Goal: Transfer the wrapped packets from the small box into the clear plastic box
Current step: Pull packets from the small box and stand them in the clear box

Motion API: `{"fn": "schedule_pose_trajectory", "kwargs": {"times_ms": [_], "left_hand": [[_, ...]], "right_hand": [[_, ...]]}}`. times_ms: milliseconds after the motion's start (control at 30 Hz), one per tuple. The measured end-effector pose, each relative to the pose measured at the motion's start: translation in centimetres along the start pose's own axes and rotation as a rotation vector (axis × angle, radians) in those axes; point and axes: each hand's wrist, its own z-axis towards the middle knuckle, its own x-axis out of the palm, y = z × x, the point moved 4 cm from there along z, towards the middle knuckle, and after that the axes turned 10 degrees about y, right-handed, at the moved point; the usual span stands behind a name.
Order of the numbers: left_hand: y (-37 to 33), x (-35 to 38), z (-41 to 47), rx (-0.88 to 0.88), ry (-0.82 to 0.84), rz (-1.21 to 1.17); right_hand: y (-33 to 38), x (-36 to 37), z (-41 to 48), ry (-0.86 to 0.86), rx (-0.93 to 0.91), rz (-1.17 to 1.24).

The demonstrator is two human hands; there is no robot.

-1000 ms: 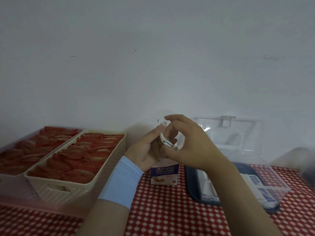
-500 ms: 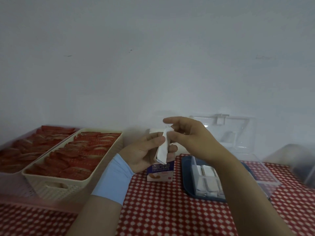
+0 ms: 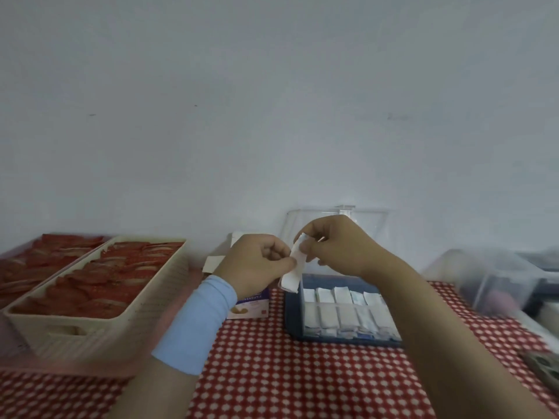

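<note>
Both hands hold one white wrapped packet [image 3: 294,269] upright above the table. My left hand [image 3: 257,264] pinches its left edge and my right hand [image 3: 335,246] pinches its top. The small box [image 3: 251,306], white and purple with open flaps, stands behind and below my left hand, mostly hidden by the wrist. Just right of the packet sits the clear plastic box [image 3: 295,325] with a dark blue base and its clear lid raised against the wall. Several white packets [image 3: 341,313] lie in rows inside it.
A cream basket [image 3: 99,325] of red wrapped snacks stands at the left, with a pink tray [image 3: 18,255] of more behind it. A blurred clear container [image 3: 499,279] sits at the right. The red-and-white checked tablecloth [image 3: 287,373] covers the table; a plain wall is behind.
The view shifted and the hands moved lower and rightward. The packet, held between both hands throughout, now hangs upright beside the clear box's left wall.
</note>
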Motion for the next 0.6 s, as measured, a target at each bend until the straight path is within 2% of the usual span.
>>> {"fn": "schedule_pose_trajectory", "kwargs": {"times_ms": [133,300,400,533,600], "left_hand": [[0.0,0.8,0.2,-0.032,-0.082,-0.073],[-0.5,1.9,0.0,-0.070,-0.099,-0.158],[-0.3,2.7,0.1,-0.121,-0.025,-0.116],[0.4,2.6,0.3,-0.213,0.052,0.048],[0.8,2.7,0.3,-0.264,0.067,0.002]], "right_hand": [[-0.1,-0.4,-0.4,0.055,0.047,0.152],[-1.5,-0.9,-0.2,0.100,0.119,0.277],[-2.6,-0.9,0.1,0.155,0.177,0.214],[-4.8,-2.0,1.0,0.014,0.288,-0.004],[-5.9,-1.8,1.4,0.009,0.352,-0.077]]}}
